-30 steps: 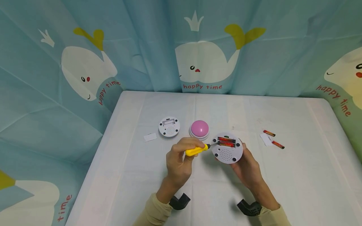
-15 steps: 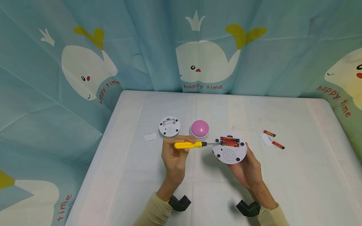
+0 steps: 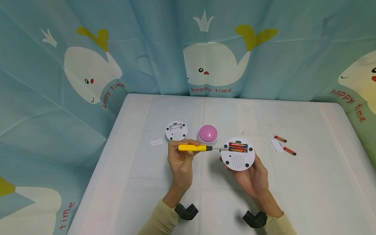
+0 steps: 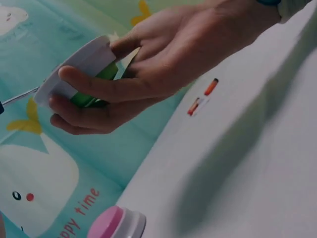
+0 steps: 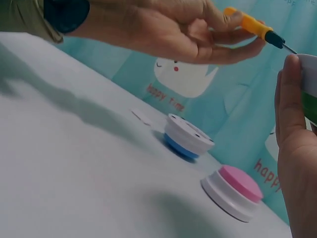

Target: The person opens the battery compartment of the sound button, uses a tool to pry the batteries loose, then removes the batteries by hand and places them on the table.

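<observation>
My left hand pinches a yellow-handled screwdriver between thumb and fingers. Its thin metal shaft points right, with the tip at the left end of a battery compartment. That compartment is in the underside of a round white push-button device, which my right hand grips from below and the right, above the table. Two red-and-black batteries lie side by side inside. A green part of the button shows between the right fingers in the left wrist view. In the right wrist view, the screwdriver reaches toward the rim.
A pink-domed button stands on the white table. Left of it, another button lies upside down, its compartment uncovered, near a small white cover. At right, another cover lies by two loose batteries.
My left hand has drawn the screwdriver leftward and levelled it, the tip shifting from over the batteries to the compartment's left end. The held button has moved slightly right and tilted a little.
</observation>
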{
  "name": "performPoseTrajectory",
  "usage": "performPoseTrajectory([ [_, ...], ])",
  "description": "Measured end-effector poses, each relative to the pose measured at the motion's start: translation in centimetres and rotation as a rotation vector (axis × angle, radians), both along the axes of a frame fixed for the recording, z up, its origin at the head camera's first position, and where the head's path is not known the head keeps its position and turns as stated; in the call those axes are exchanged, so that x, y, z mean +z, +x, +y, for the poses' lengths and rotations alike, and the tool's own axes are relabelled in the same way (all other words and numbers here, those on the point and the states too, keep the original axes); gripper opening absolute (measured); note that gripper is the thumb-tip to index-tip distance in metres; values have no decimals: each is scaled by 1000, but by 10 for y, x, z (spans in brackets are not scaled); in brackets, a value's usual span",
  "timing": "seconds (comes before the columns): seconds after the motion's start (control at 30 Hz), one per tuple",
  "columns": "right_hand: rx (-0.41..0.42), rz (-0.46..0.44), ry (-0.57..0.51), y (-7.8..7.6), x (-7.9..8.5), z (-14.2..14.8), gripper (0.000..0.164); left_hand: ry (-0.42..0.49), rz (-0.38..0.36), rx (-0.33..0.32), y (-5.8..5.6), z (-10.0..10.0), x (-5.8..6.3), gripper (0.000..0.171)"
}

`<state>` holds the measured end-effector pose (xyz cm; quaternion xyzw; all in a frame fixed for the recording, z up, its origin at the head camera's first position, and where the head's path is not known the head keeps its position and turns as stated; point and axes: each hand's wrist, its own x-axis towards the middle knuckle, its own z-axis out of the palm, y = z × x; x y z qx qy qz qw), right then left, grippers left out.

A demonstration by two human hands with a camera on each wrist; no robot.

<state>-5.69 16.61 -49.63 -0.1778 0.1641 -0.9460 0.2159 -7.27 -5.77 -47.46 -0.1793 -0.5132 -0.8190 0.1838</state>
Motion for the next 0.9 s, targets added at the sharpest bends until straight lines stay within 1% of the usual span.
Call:
performPoseTrajectory([
  [0.07,8,-20,-23,1,-2,-2,60,17,-39,-14,0,0,-1,17],
  [0.2,31,-58,-66,2,-5,-5,62,57,-123,-43,1,-2,-4,25],
  [0.33,37,-78,-69,2,-6,-7,60,73,-174,-53,2,-2,-6,25],
  [0.57,39,-72,-60,1,-8,-6,59,72,-199,-64,3,-3,-10,25],
  [0.7,43,-63,-61,1,-10,-4,60,66,-207,-61,4,-4,-10,26],
  [0.9,38,-69,-55,1,-12,-3,61,75,-186,-51,5,-8,-10,26],
])
